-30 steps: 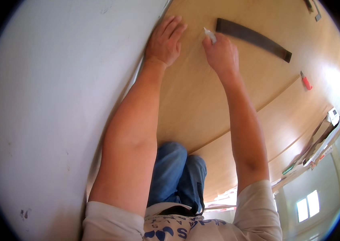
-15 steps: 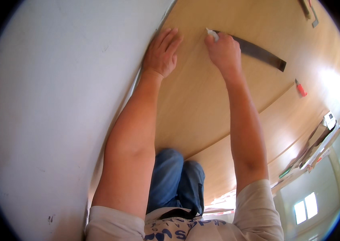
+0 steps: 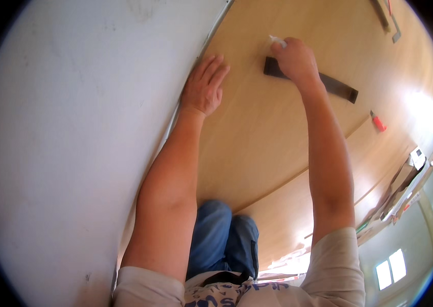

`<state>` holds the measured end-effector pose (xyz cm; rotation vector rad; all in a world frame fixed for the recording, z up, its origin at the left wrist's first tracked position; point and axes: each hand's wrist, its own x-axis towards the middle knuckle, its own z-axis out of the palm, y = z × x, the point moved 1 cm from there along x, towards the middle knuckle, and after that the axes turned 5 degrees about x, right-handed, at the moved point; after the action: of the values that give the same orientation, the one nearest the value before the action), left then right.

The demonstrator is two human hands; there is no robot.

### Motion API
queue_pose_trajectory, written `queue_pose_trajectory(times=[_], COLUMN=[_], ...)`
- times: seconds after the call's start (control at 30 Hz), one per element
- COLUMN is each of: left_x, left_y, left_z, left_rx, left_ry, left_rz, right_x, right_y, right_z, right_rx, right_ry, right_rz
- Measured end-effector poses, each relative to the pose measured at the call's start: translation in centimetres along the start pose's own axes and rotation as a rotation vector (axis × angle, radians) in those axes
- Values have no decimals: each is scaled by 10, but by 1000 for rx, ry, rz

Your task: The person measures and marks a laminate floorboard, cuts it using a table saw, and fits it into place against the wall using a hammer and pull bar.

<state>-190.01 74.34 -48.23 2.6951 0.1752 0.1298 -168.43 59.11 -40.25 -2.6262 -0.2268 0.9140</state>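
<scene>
My left hand lies flat, fingers spread, on a light wooden panel close to where it meets a white wall. My right hand is closed around a small white object whose tip touches the panel. Under that hand lies a long dark flat strip, running to the right across the wood.
A small red tool lies on the wood to the right of the strip. Metal pieces sit at the top right. Stacked boards and clutter lie at the right edge. My blue-jeaned knees are below.
My view has shifted, so both hands and the dark strip sit lower in the picture. My right hand has moved along the strip toward its left end; my left hand stays flat.
</scene>
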Motion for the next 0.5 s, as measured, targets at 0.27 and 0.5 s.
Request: queue_pose_trajectory(times=[0.27,0.5], left_x=[2,4], left_y=[1,2], left_z=[-2,-1], left_rx=[14,25], left_ry=[-21,-24], left_rz=[3,2], right_x=[41,85], right_y=[12,22], right_z=[-17,-40], right_rx=[-121,-170], right_ry=[74,111], right_rz=[-115,-168])
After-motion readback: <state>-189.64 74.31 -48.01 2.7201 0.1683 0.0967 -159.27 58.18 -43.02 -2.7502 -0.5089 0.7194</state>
